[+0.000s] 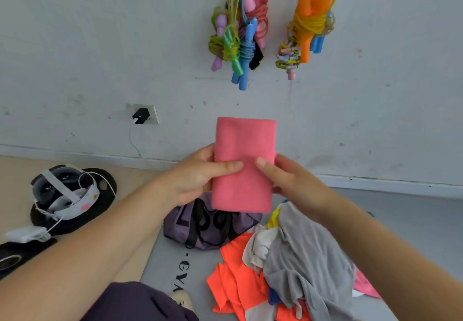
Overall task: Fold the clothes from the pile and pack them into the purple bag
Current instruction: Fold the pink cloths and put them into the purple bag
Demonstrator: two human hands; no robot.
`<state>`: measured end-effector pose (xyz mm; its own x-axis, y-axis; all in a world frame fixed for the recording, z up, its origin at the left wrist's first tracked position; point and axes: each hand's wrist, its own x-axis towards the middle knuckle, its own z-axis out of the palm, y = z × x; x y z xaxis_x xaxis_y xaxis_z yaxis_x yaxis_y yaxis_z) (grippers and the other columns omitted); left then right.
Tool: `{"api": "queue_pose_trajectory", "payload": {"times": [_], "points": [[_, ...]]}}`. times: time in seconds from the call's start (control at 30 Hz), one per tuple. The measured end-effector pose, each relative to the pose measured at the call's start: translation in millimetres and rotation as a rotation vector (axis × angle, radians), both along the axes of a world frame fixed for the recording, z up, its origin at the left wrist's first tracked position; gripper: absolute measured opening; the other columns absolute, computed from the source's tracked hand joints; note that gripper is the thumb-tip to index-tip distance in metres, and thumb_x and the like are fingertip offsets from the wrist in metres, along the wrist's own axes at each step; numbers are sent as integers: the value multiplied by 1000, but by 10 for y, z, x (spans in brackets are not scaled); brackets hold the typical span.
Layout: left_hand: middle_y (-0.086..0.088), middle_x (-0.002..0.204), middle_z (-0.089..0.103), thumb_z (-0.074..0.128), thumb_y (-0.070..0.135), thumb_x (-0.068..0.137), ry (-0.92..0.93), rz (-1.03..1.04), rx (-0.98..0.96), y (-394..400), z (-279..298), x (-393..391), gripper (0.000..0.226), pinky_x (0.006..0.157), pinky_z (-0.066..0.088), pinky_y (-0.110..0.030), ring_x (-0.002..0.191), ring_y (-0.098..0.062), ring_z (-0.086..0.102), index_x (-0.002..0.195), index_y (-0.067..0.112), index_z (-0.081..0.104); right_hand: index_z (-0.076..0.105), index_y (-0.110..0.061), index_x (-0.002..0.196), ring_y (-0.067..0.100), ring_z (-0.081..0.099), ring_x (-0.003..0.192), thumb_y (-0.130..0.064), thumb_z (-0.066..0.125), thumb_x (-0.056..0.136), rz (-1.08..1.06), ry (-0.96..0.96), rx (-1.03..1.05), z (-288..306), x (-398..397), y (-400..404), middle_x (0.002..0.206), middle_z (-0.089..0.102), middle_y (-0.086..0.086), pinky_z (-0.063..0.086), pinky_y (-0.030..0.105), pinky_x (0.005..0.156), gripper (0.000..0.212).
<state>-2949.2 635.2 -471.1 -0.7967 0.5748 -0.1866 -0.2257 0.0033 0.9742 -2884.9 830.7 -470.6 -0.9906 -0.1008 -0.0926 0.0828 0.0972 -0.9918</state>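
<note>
The folded pink cloth [244, 165] is pinched by both hands' fingers [226, 166]; it should be kept flat and lowered into the purple bag [200, 230] just beneath them.

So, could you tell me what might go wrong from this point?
The folded pink cloth is pinched only at its sides by the left hand and right hand, so the fold may open if either grip loosens. The purple bag below looks slumped, with its opening unclear, so the cloth could snag or land beside it.
</note>
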Motion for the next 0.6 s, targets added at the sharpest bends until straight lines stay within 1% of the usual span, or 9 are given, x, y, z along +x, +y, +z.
{"api": "queue_pose_trajectory", "payload": {"times": [0.07,0.13,0.17,0.23,0.3,0.33,0.4,0.53,0.6], "points": [[-3,114,73,79,26,75,37,7,-65,-80,-239,-195,49,84,59,-35,105,-19,70,120,20,63,65,-15,112,12,70,102,-40,68,78,42,-96,-148,-322,-231,-124,108,74,-1,55,21,78,42],[0,106,74,77,37,77,151,40,-264,-213,-562,-458,39,77,60,-31,95,-14,72,112,24,66,67,-9,110,16,71,98,-29,71,80,-41,-174,-155,-712,-496,-177,106,75,4,57,23,74,36],[0,103,73,75,39,80,223,61,-399,-321,-770,-618,33,74,59,-29,91,-12,71,108,24,67,67,-7,110,20,70,99,-28,72,81,-100,-219,-116,-935,-637,-172,107,74,8,59,29,76,35],[5,101,69,72,42,85,391,54,-698,-593,-1240,-959,27,79,56,-28,94,-11,66,104,23,67,69,-7,108,27,69,102,-31,73,83,-205,-306,15,-1383,-935,-99,107,73,12,57,43,89,35],[9,111,62,68,46,87,529,-57,-932,-823,-1718,-1266,34,91,50,-33,105,-10,61,110,22,65,70,-9,104,29,68,101,-36,73,83,-249,-345,111,-1759,-1273,-37,103,73,11,54,49,93,34],[8,117,59,67,48,87,580,-109,-986,-891,-1940,-1399,39,95,48,-34,110,-10,58,115,21,63,69,-10,103,28,68,100,-37,74,83,-261,-337,129,-1912,-1451,-35,102,73,9,54,48,92,33],[6,125,54,64,51,88,677,-159,-1006,-918,-2338,-1633,49,98,45,-35,116,-12,54,124,18,59,67,-13,103,25,69,96,-33,74,84,-278,-274,120,-2163,-1824,-82,100,73,6,57,42,85,29],[-2,144,46,53,57,92,887,-292,-1072,-758,-2993,-1935,64,110,35,-36,132,-19,42,141,16,47,60,-11,114,18,67,93,-22,71,88,-274,-119,110,-2594,-2461,-336,103,70,2,58,29,76,31],[-5,146,44,47,60,93,940,-365,-1165,-734,-3234,-2069,68,114,28,-38,135,-23,39,145,16,41,58,-13,117,18,66,94,-25,69,89,-220,-108,167,-2841,-2671,-460,104,69,2,57,30,77,33]]}}
